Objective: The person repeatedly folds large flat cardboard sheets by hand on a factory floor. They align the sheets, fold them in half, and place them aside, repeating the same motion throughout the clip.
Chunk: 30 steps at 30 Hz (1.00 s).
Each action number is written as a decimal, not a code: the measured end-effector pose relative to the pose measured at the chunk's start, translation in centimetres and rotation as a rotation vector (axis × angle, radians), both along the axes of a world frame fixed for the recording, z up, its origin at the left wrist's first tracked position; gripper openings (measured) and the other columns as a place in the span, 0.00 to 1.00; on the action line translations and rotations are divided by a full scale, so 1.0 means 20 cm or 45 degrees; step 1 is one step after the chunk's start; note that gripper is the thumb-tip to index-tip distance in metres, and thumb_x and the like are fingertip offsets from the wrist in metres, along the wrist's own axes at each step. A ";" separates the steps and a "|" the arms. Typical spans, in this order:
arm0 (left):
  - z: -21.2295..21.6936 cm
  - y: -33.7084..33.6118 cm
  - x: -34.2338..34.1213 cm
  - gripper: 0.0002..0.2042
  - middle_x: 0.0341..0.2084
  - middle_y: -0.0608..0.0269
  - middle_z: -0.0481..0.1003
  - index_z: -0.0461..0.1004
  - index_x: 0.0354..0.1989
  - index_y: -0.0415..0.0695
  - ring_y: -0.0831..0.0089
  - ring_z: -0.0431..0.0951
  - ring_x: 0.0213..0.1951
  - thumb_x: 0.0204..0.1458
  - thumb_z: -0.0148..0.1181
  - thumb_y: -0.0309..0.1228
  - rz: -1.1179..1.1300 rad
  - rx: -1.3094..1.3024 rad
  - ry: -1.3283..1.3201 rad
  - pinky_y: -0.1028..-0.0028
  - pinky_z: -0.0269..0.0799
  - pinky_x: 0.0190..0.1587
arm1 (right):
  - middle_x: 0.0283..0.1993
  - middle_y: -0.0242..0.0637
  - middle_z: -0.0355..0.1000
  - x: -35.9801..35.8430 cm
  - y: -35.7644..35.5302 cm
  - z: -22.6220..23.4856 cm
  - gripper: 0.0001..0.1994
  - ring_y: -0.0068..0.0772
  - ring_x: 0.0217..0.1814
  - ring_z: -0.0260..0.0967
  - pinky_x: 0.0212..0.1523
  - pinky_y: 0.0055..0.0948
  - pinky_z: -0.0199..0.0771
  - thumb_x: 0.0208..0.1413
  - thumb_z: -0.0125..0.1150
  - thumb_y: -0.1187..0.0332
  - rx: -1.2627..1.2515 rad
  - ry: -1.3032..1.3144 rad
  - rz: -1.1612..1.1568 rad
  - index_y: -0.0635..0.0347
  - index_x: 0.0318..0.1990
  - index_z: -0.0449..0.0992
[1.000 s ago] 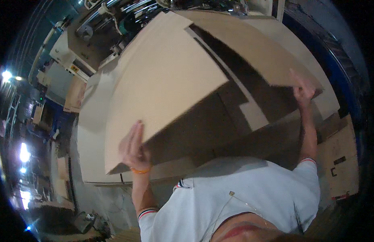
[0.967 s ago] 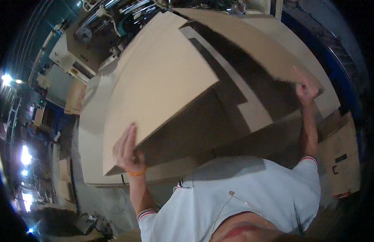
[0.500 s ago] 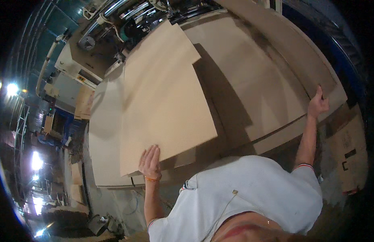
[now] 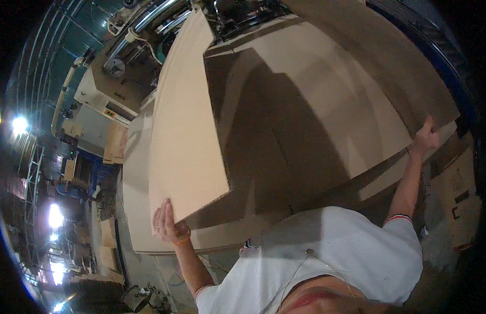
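Note:
I hold a very large tan corrugated cardboard sheet (image 4: 185,136) up in front of me. Its left panel stands steeply on edge, and a wider shadowed brown part (image 4: 316,110) spreads to the right. My left hand (image 4: 167,222) grips the lower left corner of the raised panel, with an orange band on the wrist. My right hand (image 4: 426,137), arm stretched out, clasps the sheet's far right edge. Whether the two parts are one folded sheet I cannot tell.
A stack of flat cardboard sheets (image 4: 135,209) lies under the raised one. A pale machine with pipes (image 4: 109,78) stands behind it at upper left. Printed cardboard pieces (image 4: 457,193) lie at right. Bright lamps (image 4: 20,124) and clutter line the left side.
The sheet has swung upward, so its left panel now stands far steeper. My right hand has slid out along the right edge and my left hand has followed the lower corner.

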<state>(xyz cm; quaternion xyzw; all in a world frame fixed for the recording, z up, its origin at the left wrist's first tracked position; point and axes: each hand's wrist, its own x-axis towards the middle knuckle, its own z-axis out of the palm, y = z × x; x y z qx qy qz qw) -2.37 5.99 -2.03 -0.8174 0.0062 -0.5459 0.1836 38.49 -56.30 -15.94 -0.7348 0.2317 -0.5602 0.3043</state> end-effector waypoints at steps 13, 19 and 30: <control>-1.15 0.17 0.14 0.21 0.55 0.55 0.71 0.75 0.53 0.53 0.56 0.69 0.58 0.48 0.59 0.23 -0.029 -0.616 0.701 0.54 0.58 0.63 | 0.56 0.45 0.71 -0.53 0.97 0.08 0.18 0.44 0.60 0.68 0.59 0.42 0.66 0.49 0.53 0.80 -0.778 -0.071 1.650 0.63 0.49 0.76; -1.35 0.16 0.15 0.21 0.58 0.56 0.69 0.74 0.53 0.53 0.56 0.67 0.61 0.48 0.57 0.25 -0.131 -0.654 0.683 0.52 0.54 0.65 | 0.56 0.38 0.72 -0.56 0.99 -0.52 0.16 0.41 0.59 0.69 0.57 0.42 0.67 0.48 0.59 0.74 -1.278 0.224 1.724 0.54 0.47 0.77; -1.14 0.05 0.11 0.16 0.53 0.57 0.73 0.77 0.50 0.53 0.55 0.71 0.57 0.51 0.58 0.28 -0.077 -0.804 0.685 0.50 0.57 0.63 | 0.49 0.47 0.75 -0.58 0.99 0.58 0.13 0.47 0.53 0.73 0.55 0.44 0.72 0.48 0.56 0.77 -1.218 0.165 1.708 0.67 0.44 0.77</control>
